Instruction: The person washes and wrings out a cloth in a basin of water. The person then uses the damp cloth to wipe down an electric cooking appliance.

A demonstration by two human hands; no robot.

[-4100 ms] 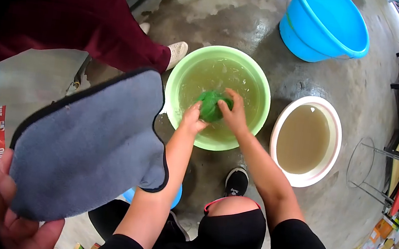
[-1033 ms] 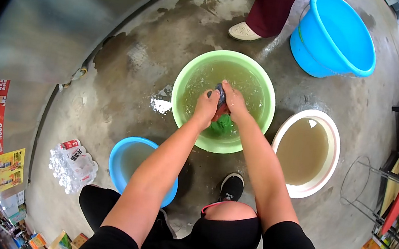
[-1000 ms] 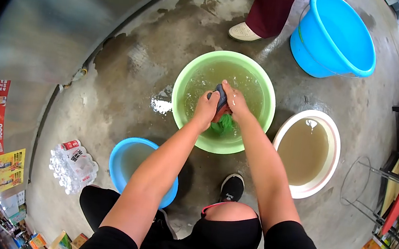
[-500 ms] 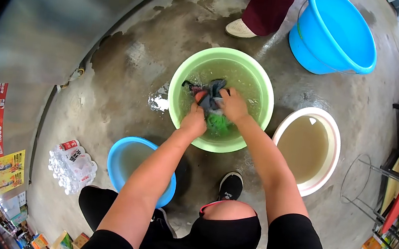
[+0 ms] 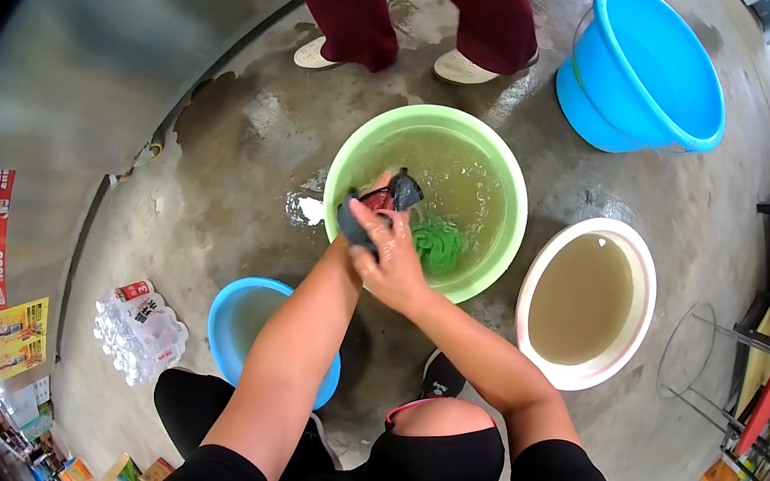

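Note:
A dark grey cloth item with a red part (image 5: 379,200) is bunched at the left side of the light green basin (image 5: 510,228), above cloudy water. My left hand (image 5: 379,184) is mostly hidden behind the cloth, with only a few fingers showing past it. Across the cloth lies my right hand (image 5: 391,253), its fingers spread over the grey fabric and pressed against it. Green netting (image 5: 437,244) floats in the water just right of the hands, touched by neither.
Right of the basin stands a white tub (image 5: 529,303) of murky water. A large blue bucket (image 5: 597,93) is at the upper right, a small blue basin (image 5: 219,321) at the lower left, beside wrapped bottles (image 5: 140,330). A person's legs (image 5: 492,21) stand beyond.
The grey cloth has moved left in the basin, and my right hand has crossed over onto it. The other person's legs have shifted left, with both shoes now in view.

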